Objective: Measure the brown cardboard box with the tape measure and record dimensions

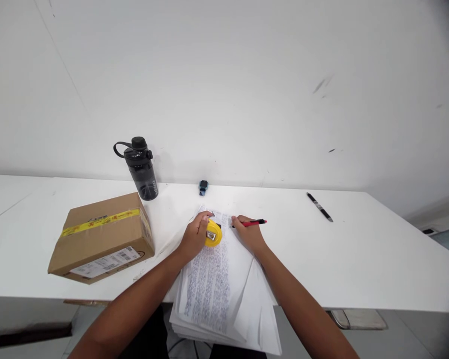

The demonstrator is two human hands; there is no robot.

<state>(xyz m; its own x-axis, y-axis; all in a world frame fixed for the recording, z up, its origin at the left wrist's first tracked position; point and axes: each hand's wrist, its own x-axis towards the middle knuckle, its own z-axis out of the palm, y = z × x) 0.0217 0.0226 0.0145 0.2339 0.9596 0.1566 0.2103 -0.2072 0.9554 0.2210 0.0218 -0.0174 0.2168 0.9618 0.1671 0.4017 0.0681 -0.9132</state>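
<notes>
Tape measure (213,234), one; red pen (253,223), one.

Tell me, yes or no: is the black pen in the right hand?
No, the right hand holds a red pen; the black pen lies apart on the table.

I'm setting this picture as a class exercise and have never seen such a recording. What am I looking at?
No machine here: these are one person's two bare hands, filmed by a camera worn on the head, looking down. The left hand grips a yellow tape measure on a stack of printed papers. The right hand holds a red pen. Also on the white table: a cardboard box, a black bottle and a black pen.
</notes>
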